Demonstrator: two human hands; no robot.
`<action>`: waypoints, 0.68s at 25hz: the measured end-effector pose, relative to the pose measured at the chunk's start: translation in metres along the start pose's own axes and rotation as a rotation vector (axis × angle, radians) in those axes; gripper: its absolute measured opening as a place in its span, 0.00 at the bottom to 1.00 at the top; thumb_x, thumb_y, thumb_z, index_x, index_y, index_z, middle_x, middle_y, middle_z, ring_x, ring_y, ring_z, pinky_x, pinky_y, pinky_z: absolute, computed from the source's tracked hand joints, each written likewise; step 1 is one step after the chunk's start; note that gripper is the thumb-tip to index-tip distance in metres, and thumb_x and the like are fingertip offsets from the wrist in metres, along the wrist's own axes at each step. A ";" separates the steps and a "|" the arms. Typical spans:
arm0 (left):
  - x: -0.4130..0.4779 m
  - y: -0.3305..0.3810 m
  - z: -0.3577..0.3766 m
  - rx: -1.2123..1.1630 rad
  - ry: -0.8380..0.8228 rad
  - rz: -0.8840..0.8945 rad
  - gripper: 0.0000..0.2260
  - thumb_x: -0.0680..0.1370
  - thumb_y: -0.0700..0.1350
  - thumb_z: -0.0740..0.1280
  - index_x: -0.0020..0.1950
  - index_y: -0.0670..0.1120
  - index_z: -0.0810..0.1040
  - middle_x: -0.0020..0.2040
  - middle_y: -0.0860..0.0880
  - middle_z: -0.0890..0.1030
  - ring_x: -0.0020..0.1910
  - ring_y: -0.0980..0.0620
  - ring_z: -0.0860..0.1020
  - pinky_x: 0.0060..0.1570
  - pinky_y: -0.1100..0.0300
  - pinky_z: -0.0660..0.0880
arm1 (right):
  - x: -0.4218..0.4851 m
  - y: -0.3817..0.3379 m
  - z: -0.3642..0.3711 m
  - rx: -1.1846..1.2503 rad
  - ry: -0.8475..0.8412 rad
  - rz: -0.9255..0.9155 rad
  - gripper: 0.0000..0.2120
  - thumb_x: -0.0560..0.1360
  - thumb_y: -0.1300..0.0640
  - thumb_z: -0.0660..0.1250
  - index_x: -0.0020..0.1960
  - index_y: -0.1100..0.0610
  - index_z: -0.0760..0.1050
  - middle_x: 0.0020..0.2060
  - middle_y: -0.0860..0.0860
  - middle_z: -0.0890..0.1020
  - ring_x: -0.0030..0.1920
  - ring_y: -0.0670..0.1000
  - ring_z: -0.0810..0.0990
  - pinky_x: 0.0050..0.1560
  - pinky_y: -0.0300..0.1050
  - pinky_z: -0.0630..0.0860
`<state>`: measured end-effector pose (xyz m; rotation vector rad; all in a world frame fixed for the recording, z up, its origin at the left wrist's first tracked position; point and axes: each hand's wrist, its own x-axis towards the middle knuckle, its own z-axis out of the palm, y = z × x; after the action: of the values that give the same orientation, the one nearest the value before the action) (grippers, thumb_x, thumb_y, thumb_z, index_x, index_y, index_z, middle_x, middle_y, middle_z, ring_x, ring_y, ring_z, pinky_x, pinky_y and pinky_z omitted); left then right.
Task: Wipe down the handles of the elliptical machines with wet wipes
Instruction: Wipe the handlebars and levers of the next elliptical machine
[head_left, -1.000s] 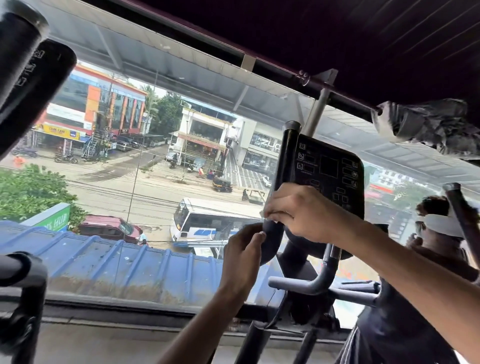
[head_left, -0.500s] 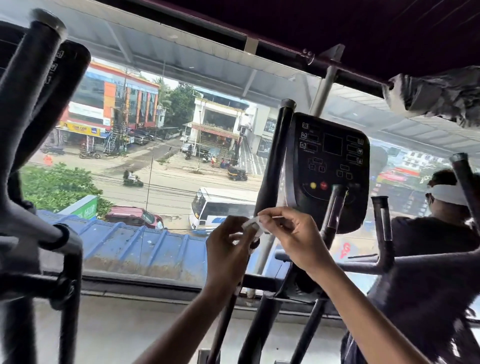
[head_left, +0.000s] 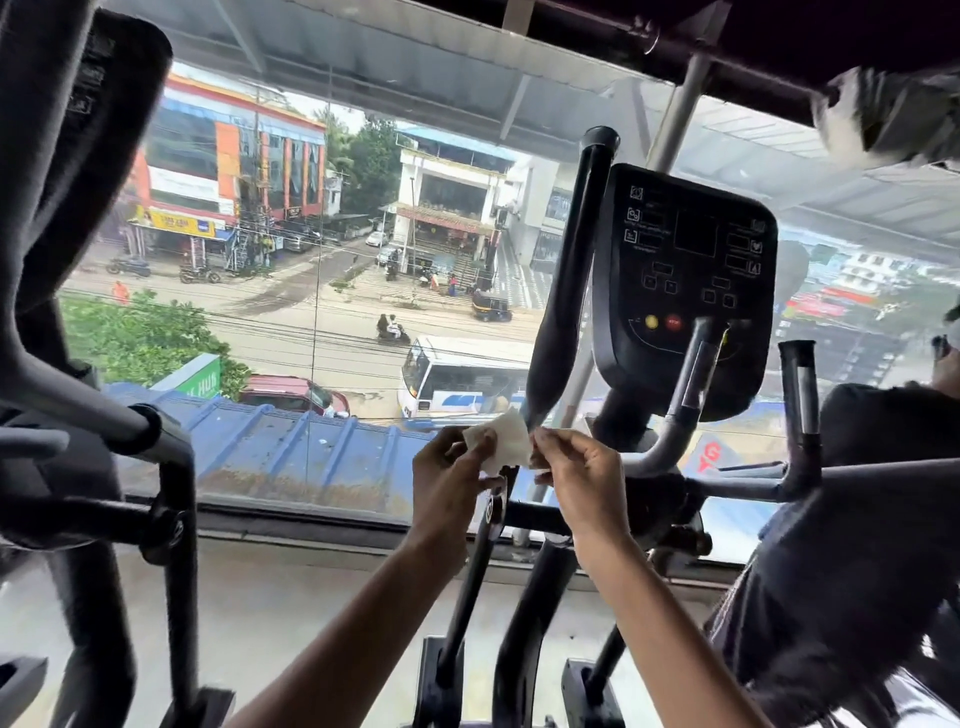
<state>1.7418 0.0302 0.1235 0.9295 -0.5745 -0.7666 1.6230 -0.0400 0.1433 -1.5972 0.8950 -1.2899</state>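
A small white wet wipe (head_left: 500, 437) is stretched between both hands in front of me. My left hand (head_left: 451, 480) pinches its left edge and my right hand (head_left: 576, 473) pinches its right edge. Just behind the wipe rises the tall black foam-covered left handle (head_left: 566, 280) of the elliptical ahead, free of both hands. The black console (head_left: 683, 280) with a yellow and a red button sits to the handle's right. Below the console curve the grey fixed handlebars (head_left: 675, 415), with a short upright grip (head_left: 800, 395) further right.
Another elliptical's black handles and frame (head_left: 78, 260) fill the left side close to me. A large window (head_left: 322, 312) runs straight ahead above a low sill. A person in dark clothing (head_left: 857, 519) stands at the right edge beside the machine.
Both hands came off the black handle and dropped lower. They now hold the wipe spread between them, wider than half a second ago. The view tilted downward.
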 end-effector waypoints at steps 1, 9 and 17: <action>0.009 -0.006 -0.004 0.005 0.051 -0.009 0.05 0.80 0.39 0.71 0.51 0.37 0.81 0.44 0.44 0.84 0.42 0.52 0.84 0.43 0.51 0.82 | 0.005 0.006 0.001 0.015 0.041 0.037 0.06 0.80 0.60 0.72 0.44 0.55 0.85 0.36 0.51 0.88 0.38 0.48 0.85 0.43 0.48 0.81; 0.087 -0.058 -0.004 0.279 0.233 0.092 0.06 0.76 0.40 0.74 0.41 0.44 0.79 0.38 0.51 0.83 0.35 0.65 0.79 0.38 0.67 0.74 | 0.041 0.053 0.019 -0.322 0.229 -0.145 0.24 0.70 0.56 0.81 0.63 0.53 0.77 0.54 0.49 0.82 0.52 0.48 0.82 0.49 0.30 0.75; 0.154 -0.122 0.018 0.492 0.177 0.145 0.04 0.77 0.40 0.71 0.49 0.47 0.85 0.42 0.51 0.84 0.42 0.50 0.81 0.44 0.64 0.75 | 0.059 0.069 0.031 -0.269 0.317 -0.229 0.15 0.67 0.41 0.76 0.50 0.45 0.79 0.46 0.47 0.85 0.48 0.54 0.85 0.52 0.59 0.81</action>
<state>1.7816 -0.1457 0.0438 1.3762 -0.6795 -0.4098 1.6646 -0.1130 0.0975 -1.7713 1.1437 -1.6736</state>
